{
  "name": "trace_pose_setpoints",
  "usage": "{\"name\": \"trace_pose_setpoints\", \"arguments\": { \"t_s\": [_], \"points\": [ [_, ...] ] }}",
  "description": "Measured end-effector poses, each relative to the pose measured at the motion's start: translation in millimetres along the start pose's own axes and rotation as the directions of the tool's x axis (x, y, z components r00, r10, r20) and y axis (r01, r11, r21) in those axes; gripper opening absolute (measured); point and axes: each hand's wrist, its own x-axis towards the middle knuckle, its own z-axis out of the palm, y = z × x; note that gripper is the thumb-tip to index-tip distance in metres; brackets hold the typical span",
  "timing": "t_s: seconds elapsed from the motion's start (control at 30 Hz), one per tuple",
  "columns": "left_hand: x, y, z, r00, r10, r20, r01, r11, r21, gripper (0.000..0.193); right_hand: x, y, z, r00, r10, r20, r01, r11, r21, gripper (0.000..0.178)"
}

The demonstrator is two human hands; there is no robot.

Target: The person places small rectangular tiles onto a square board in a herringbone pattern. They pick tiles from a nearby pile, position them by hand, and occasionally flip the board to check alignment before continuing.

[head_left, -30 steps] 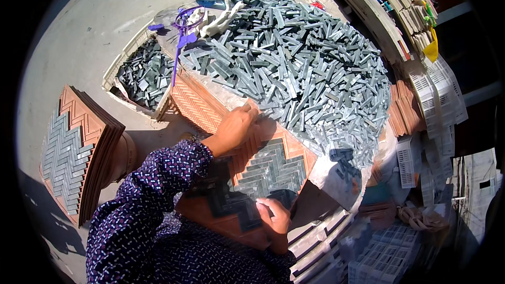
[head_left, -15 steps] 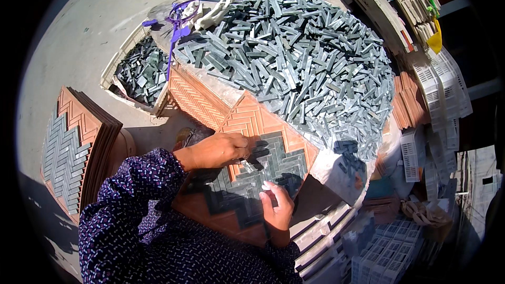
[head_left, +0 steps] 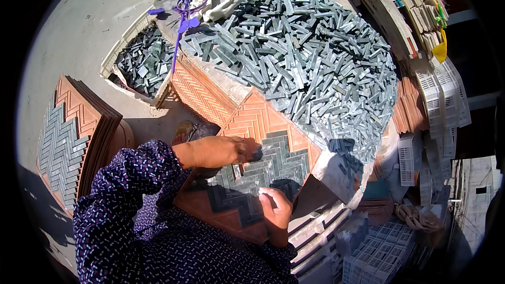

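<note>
An orange herringbone mould tray (head_left: 247,113) lies tilted in front of me, partly filled with dark grey-green stone strips (head_left: 273,165). Over its left side bends my left hand (head_left: 215,151), fingers curled down and pressed together; what they grip, if anything, is hidden. A narrow orange gap shows among the strips just below those fingertips. My right hand (head_left: 276,210) rests at the tray's lower right edge, thumb and forefinger drawn together. Something whitish shows at its fingertips, too small to name.
A big heap of loose stone strips (head_left: 310,58) covers the table beyond the tray. To its left stands a cream crate (head_left: 113,55) of stone pieces, with a purple tool (head_left: 181,34) nearby. Stacked orange moulds (head_left: 100,126) stand far left; white plastic baskets (head_left: 442,89) are at right.
My left hand has shifted slightly, and the pale strip that showed under its fingers is no longer visible there. My right hand stays nearly in place. The whole view has shifted a little.
</note>
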Motion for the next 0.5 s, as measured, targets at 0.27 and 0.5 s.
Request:
{"name": "trace_pose_setpoints", "arguments": {
  "t_s": [0.27,0.5],
  "points": [
    [0.3,8.7,-10.9,0.998,0.025,-0.058,-0.019,0.994,0.107,0.022,0.8,-0.3,-1.4,1.000,-0.015,0.004,0.015,1.000,0.003,0.014],
    [3.2,13.3,-23.0,1.000,0.001,0.025,0.000,1.000,-0.002,0.021,-2.0,4.5,-2.8,1.000,-0.020,-0.014,0.020,1.000,-0.012,0.014]
  ]
}}
